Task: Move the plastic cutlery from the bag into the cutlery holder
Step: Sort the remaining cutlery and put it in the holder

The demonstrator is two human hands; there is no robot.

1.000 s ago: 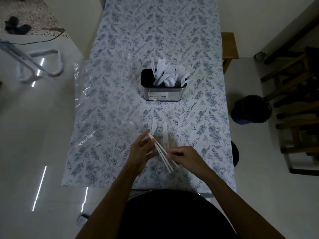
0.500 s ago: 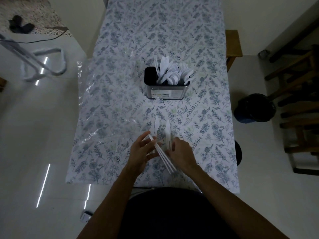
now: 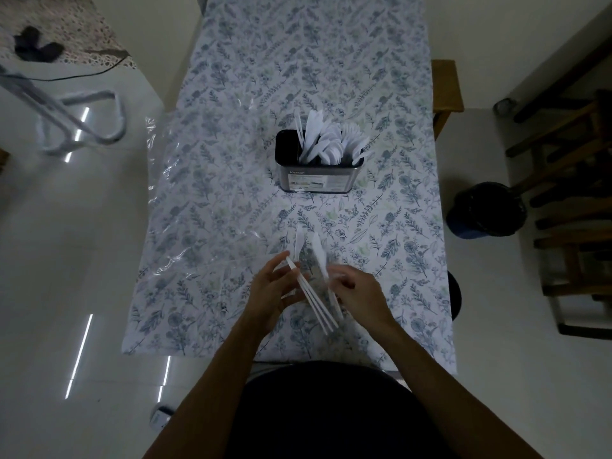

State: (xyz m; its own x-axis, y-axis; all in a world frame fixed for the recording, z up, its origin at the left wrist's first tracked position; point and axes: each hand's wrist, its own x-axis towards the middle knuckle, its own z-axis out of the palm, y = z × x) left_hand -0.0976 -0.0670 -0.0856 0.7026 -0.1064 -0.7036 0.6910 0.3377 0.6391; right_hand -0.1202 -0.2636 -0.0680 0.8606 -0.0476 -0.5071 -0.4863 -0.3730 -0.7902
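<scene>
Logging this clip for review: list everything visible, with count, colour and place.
cutlery holder: one, dark metal, table centre
cutlery in holder: many, white, standing upright
loose cutlery: two or so, white, on the table ahead of the hands
held cutlery: several, white, between the hands
clear plastic bag: one, transparent, table's left side
tablecloth: one, floral blue-white
bin: one, dark, floor right
left hand: holds handles
right hand: at the pieces' right side
</scene>
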